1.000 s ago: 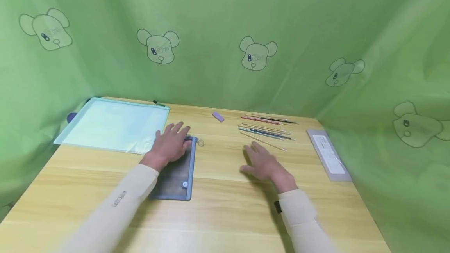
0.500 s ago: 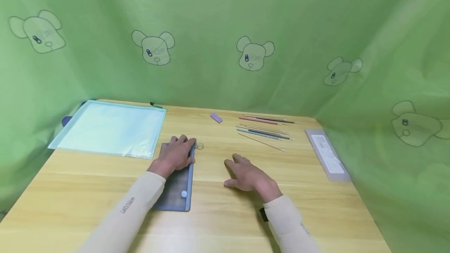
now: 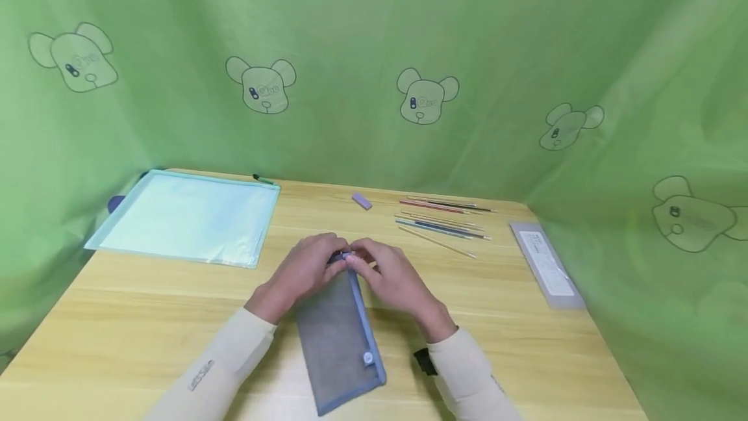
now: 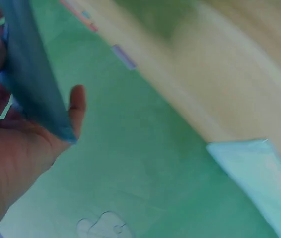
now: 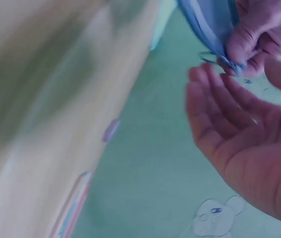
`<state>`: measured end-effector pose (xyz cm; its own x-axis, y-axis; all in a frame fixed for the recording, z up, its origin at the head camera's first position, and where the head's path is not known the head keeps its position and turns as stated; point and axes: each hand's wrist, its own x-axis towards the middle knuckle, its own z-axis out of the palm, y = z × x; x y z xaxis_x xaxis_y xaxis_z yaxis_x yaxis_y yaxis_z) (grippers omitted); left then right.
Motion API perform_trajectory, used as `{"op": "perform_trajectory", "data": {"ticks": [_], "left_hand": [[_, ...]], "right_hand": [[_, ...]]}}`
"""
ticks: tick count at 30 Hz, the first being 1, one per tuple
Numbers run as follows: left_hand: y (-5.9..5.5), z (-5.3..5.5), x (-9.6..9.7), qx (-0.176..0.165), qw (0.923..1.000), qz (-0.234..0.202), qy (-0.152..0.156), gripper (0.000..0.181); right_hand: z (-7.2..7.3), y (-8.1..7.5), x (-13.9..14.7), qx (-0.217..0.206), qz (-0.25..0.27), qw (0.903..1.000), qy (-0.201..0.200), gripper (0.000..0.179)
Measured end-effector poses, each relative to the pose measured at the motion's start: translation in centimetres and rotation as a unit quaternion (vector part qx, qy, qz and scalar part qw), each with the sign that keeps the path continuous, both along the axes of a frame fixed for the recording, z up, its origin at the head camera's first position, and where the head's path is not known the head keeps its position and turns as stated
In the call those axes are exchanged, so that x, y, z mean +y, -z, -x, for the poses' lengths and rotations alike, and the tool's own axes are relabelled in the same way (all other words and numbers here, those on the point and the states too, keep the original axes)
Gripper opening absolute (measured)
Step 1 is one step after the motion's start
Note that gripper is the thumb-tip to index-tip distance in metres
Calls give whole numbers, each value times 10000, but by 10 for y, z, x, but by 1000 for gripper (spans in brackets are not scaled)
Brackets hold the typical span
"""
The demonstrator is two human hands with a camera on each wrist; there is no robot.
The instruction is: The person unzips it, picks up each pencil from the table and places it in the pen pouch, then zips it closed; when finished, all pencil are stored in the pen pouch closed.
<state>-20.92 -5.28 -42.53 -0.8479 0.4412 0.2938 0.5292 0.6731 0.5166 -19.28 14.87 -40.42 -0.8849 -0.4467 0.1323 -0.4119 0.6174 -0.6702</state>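
Note:
A dark mesh zip pouch with blue edging hangs tilted toward me in the head view. My left hand grips its far end; in the left wrist view the pouch stands between thumb and fingers. At the zip's far corner is my right hand, thumb and fingertips right at the edging. Seen from the right wrist, that right hand has its fingers loosely bent and its thumb apart, close beneath the pouch's small metal ring. A round white tag sits near the pouch's lower corner.
A pale-blue zip folder lies at the back left of the wooden table. Farther back are a purple eraser and several pencils. A translucent case lies by the right edge, and a green curtain surrounds the table.
The left hand, earlier flat on the pouch, now grips it, and the pouch has shifted right and toward me, tilting. The right hand has moved left to the pouch's corner.

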Motion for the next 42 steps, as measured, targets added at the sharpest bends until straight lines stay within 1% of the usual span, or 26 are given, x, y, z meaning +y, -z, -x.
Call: {"op": "perform_trajectory", "data": {"ticks": [2, 4, 6, 8, 11, 16, 19, 22, 25, 29, 32, 36, 42], "left_hand": [[-5, -4, 1, 214, 9995, -220, 1, 14], [-10, -8, 1, 436, 9981, -424, 12, 13], [-13, -11, 1, 577, 9962, -650, 23, 12], [-14, -15, 0, 639, 9940, -887, 26, 11], [-11, -18, -1, 739, 9894, -1247, 42, 10], [-2, -22, -2, 1114, 9778, -1773, 53, 10], [0, -24, -1, 1359, 9681, -2106, 33, 11], [0, -25, 2, 1542, 9592, -2368, 7, 13], [0, -26, 4, 1656, 9528, -2543, -86, 13], [-1, -28, 6, 1817, 9450, -2708, -244, 12], [-1, -28, 8, 2008, 9374, -2827, -328, 11], [-1, -30, 8, 2171, 9270, -3024, -465, 11], [0, -33, 8, 2181, 9188, -3229, -636, 10]], "right_hand": [[-1, -8, -3, 187, 180, 9996, 117, 27], [-3, -16, -5, 246, 296, 9990, 239, 22], [-5, -22, -6, 177, 388, 9986, 306, 20], [-6, -26, -5, 71, 476, 9982, 353, 20], [-7, -28, -4, -122, 590, 9972, 447, 19], [-10, -29, -4, -214, 720, 9955, 585, 12], [-11, -31, -6, -172, 808, 9948, 597, 9], [-11, -33, -10, -177, 902, 9944, 521, 9], [-12, -35, -13, -131, 981, 9938, 511, 10], [-13, -41, -15, 81, 1027, 9921, 718, 6], [-13, -44, -16, 191, 1080, 9906, 822, 6], [-12, -46, -18, 332, 1166, 9895, 782, 7], [-13, -48, -21, 522, 1198, 9890, 695, 8]]}}
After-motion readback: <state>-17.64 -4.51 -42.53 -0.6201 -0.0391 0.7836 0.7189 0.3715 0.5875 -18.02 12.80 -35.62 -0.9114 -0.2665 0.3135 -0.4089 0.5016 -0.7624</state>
